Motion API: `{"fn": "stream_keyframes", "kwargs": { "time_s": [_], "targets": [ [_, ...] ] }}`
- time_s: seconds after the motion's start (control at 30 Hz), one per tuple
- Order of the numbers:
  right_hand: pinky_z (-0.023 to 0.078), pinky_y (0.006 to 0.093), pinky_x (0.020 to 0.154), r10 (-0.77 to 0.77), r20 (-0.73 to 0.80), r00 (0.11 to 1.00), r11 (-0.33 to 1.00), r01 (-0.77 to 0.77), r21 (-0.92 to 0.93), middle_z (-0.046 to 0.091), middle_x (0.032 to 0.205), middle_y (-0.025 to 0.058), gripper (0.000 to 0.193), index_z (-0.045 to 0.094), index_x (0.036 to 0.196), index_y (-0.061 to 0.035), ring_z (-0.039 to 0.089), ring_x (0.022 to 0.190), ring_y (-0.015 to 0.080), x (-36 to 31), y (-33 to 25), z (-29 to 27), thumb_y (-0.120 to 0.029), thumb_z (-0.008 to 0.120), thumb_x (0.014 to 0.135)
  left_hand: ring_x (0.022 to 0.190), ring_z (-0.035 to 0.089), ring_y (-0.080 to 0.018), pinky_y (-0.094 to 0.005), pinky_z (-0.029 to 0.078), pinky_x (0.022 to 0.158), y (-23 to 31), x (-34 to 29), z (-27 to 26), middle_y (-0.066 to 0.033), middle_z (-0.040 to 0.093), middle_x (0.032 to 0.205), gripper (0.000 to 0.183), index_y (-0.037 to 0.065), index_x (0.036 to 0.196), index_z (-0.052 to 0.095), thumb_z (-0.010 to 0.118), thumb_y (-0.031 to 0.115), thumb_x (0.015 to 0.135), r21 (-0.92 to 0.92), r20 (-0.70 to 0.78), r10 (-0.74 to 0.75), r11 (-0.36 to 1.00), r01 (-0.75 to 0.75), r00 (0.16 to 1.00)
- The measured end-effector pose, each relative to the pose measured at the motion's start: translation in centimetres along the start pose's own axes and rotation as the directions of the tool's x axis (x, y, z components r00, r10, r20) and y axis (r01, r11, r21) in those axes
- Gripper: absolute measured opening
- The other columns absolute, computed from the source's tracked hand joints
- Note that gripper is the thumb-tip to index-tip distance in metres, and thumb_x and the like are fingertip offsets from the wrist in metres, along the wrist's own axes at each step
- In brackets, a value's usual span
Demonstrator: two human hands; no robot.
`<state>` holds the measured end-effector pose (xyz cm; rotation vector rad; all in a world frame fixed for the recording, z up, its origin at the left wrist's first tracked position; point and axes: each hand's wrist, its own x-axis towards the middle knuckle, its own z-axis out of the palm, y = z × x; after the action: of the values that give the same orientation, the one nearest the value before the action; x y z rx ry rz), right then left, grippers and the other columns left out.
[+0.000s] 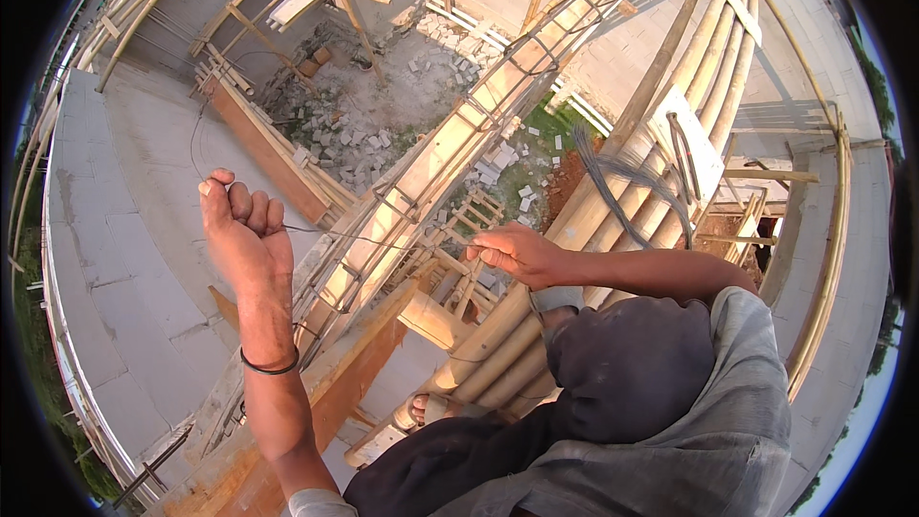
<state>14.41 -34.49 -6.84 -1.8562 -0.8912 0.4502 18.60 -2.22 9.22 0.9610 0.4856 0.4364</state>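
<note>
My left hand [244, 230] is raised in a fist, gripping the end of a thin tie wire [330, 232] that runs across to my right hand [512, 254]. My right hand pinches the wire's other end just beside a long rebar cage [459, 134] set in a wooden beam form. The wire stretches over the cage between both hands. A dark band sits on my left wrist. A bundle of loose dark wire [622, 177] lies on the bamboo platform behind my right hand.
I sit high on a bamboo pole platform [670, 105]. A white board [694, 148] lies on the poles. Grey block walls [124, 258] run left and right. Far below is rubble-strewn ground [383, 105] with planks and bamboo props.
</note>
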Motion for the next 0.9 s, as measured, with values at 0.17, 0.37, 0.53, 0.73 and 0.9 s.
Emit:
{"fn": "stream_keyframes", "kwargs": {
  "time_s": [0.17, 0.37, 0.53, 0.73, 0.9],
  "targets": [
    [0.047, 0.0488, 0.06, 0.191, 0.053, 0.98, 0.945, -0.169, -0.278, 0.06, 0.072, 0.0198, 0.022, 0.06, 0.107, -0.008, 0.06, 0.069, 0.0416, -1.1, 3.3, 0.2, -0.026, 0.053, 0.099, 0.054, 0.015, -0.0082, -0.0267, 0.017, 0.049, -1.1, 1.1, -0.6, 0.005, 0.018, 0.063, 0.022, 0.009, 0.093, 0.051, 0.045, 0.027, 0.105, 0.018, 0.084, -0.058, 0.998, 0.056, 0.995],
    [0.046, 0.0523, 0.056, 0.192, 0.011, 0.981, 0.95, -0.183, -0.252, 0.059, 0.065, 0.0184, 0.018, 0.061, 0.098, -0.0128, 0.06, 0.063, 0.0409, -5.1, 3.1, 3.6, -0.03, 0.058, 0.094, 0.052, 0.018, -0.0085, -0.0257, 0.02, 0.048, -4.3, 5.7, -5.3, 0.0052, 0.022, 0.062, 0.022, 0.01, 0.093, 0.051, 0.044, 0.026, 0.105, 0.041, -0.059, -0.176, 0.983, 0.179, 0.983],
    [0.047, 0.0508, 0.056, 0.197, 0.193, 0.961, 0.926, -0.118, -0.358, 0.063, 0.071, 0.0166, 0.012, 0.063, 0.094, -0.0127, 0.062, 0.067, 0.0403, -4.2, 10.0, 3.5, -0.022, 0.062, 0.086, 0.05, 0.03, -0.0088, -0.0266, 0.027, 0.048, -11.2, 6.4, -10.3, 0.0039, 0.032, 0.061, 0.02, 0.009, 0.094, 0.052, 0.043, 0.023, 0.104, 0.131, -0.161, -0.354, 0.917, 0.376, 0.921],
    [0.051, 0.046, 0.073, 0.213, 0.289, 0.933, 0.849, -0.031, -0.527, 0.068, 0.092, 0.0098, 0.028, 0.066, 0.102, -0.0108, 0.064, 0.09, 0.0317, -5.5, 11.7, 5.5, -0.027, 0.069, 0.079, 0.055, 0.052, -0.0133, -0.0251, 0.041, 0.054, -14.7, 4.0, -12.2, -0.0003, 0.054, 0.067, 0.022, 0.007, 0.094, 0.056, 0.045, 0.024, 0.101, 0.507, -0.23, -0.428, 0.714, 0.483, 0.874],
    [0.048, 0.042, 0.09, 0.362, 0.299, 0.883, 0.812, -0.141, -0.566, 0.066, 0.109, 0.0057, 0.042, 0.067, 0.11, -0.0104, 0.058, 0.11, 0.0264, -5.4, 10.3, 4.5, -0.033, 0.074, 0.075, 0.059, 0.063, -0.0132, -0.0253, 0.041, 0.045, -15.1, 2.7, -13.2, -0.0053, 0.065, 0.069, 0.029, 0.003, 0.079, 0.067, 0.052, 0.024, 0.093, 0.905, -0.122, -0.494, 0.301, 0.301, 0.861]
  ]
}}
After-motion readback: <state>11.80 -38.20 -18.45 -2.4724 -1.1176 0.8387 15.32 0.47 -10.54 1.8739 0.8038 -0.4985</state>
